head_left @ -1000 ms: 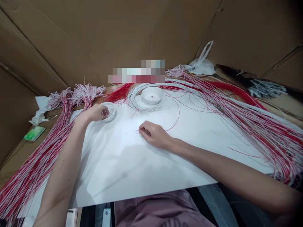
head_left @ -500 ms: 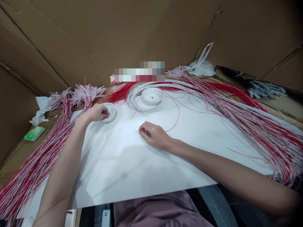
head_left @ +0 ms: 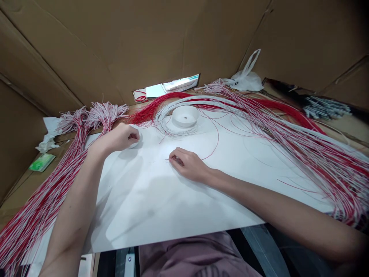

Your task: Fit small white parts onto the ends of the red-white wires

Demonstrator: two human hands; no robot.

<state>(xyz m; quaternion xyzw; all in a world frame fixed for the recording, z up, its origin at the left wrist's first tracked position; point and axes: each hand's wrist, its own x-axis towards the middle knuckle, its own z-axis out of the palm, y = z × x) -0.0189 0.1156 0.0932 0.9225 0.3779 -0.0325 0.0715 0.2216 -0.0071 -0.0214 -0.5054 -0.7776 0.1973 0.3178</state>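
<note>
My left hand [head_left: 122, 136] is closed in a pinch over a small white dish [head_left: 134, 146] and hides most of it. Whatever its fingertips hold is too small to make out. Near the middle of the white board [head_left: 150, 219], my right hand [head_left: 186, 163] is closed on a thin red wire [head_left: 218, 138]. A short end of that wire pokes out left of the fingers, while the rest loops up behind the hand. A round white bowl [head_left: 185, 121], with a small dark spot inside, stands farther back amid coiled white wires [head_left: 162, 123].
Bundles of red and white wires lie along the left [head_left: 62, 184] and right [head_left: 311, 161]. Behind are a white plastic bag [head_left: 247, 81] and a cardboard wall [head_left: 150, 42] with a slot. A green packet [head_left: 42, 162] lies at far left.
My left hand has lifted from inside the small dish and shifted slightly right, still pinched. My right hand has stayed nearly in place with the red wire.
</note>
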